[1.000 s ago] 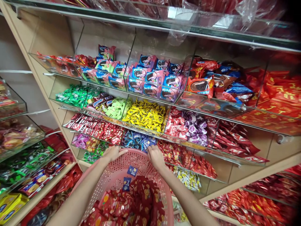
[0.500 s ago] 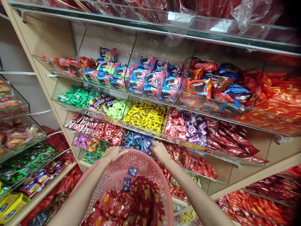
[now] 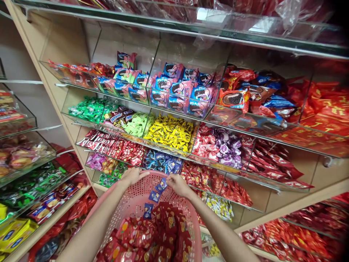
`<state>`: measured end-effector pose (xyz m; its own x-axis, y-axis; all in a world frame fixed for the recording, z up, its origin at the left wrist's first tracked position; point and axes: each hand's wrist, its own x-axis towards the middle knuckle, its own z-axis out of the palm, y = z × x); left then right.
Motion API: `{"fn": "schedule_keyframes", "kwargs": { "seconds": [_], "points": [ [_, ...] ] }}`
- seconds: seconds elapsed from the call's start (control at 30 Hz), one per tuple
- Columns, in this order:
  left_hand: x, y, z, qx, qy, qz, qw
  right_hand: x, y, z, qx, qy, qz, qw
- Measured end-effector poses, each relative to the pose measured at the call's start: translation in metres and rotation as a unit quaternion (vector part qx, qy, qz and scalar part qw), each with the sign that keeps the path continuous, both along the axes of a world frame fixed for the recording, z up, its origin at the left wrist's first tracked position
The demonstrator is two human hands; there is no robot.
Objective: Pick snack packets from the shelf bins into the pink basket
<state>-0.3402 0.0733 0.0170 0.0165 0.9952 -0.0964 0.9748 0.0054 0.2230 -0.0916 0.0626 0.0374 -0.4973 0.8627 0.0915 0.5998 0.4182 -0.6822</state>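
Observation:
A pink perforated basket (image 3: 194, 218) holds many red candy packets (image 3: 160, 233) and a few blue ones (image 3: 148, 210). My left hand (image 3: 134, 176) is closed on its far rim at the left. Over the inside of the rim, to the right, my right hand (image 3: 176, 183) pinches a small blue packet (image 3: 161, 185) at its fingertips. Just beyond the basket, a shelf compartment holds blue packets (image 3: 163, 162).
Clear-fronted shelves (image 3: 174, 150) slope across the view, with yellow candies (image 3: 170, 133), green candies (image 3: 88, 109) and wrapped cookies (image 3: 177, 87). Another shelf unit (image 3: 27, 165) stands at the left. More red packets lie at the lower right.
My right hand has moved from the blue packets' compartment back toward me, over the basket rim, and a blue packet now shows at its fingertips. My left hand stays on the rim.

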Motion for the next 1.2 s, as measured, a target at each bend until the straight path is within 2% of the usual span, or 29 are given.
{"fn": "schedule_keyframes", "kwargs": {
  "seconds": [0.17, 0.3, 0.4, 0.53, 0.63, 0.7, 0.83, 0.93, 1.07, 1.2],
  "points": [
    [0.000, -0.001, 0.001, -0.004, 0.013, -0.007, 1.000, -0.013, 0.001, -0.047, -0.041, 0.012, -0.078, 0.996],
    [0.000, 0.000, 0.001, -0.008, 0.014, -0.007, 1.000, -0.026, -0.002, -0.078, -0.124, 0.036, -0.127, 0.984],
    [0.001, -0.001, 0.001, -0.006, 0.013, -0.009, 1.000, -0.035, -0.004, -0.094, -0.161, 0.041, -0.141, 0.976],
    [0.001, -0.001, 0.002, -0.006, 0.015, -0.008, 1.000, -0.039, -0.006, -0.101, -0.181, 0.026, -0.142, 0.973],
    [0.001, -0.002, 0.002, -0.005, 0.016, -0.006, 1.000, -0.037, -0.008, -0.096, -0.181, 0.007, -0.145, 0.973],
    [0.001, -0.002, 0.002, -0.004, 0.014, -0.005, 1.000, -0.034, -0.010, -0.087, -0.162, -0.009, -0.148, 0.976],
    [0.001, -0.001, 0.001, -0.003, 0.011, 0.001, 1.000, -0.024, -0.010, -0.052, -0.039, -0.086, -0.124, 0.988],
    [0.001, -0.001, 0.002, -0.005, 0.008, 0.001, 1.000, -0.014, -0.003, -0.021, 0.046, -0.125, -0.123, 0.983],
    [0.001, -0.002, 0.004, -0.005, 0.004, -0.007, 1.000, -0.002, 0.012, 0.010, 0.167, -0.192, -0.190, 0.948],
    [0.002, -0.003, 0.006, -0.002, 0.005, -0.010, 1.000, -0.004, 0.020, 0.018, 0.281, -0.253, -0.200, 0.904]
  ]
}}
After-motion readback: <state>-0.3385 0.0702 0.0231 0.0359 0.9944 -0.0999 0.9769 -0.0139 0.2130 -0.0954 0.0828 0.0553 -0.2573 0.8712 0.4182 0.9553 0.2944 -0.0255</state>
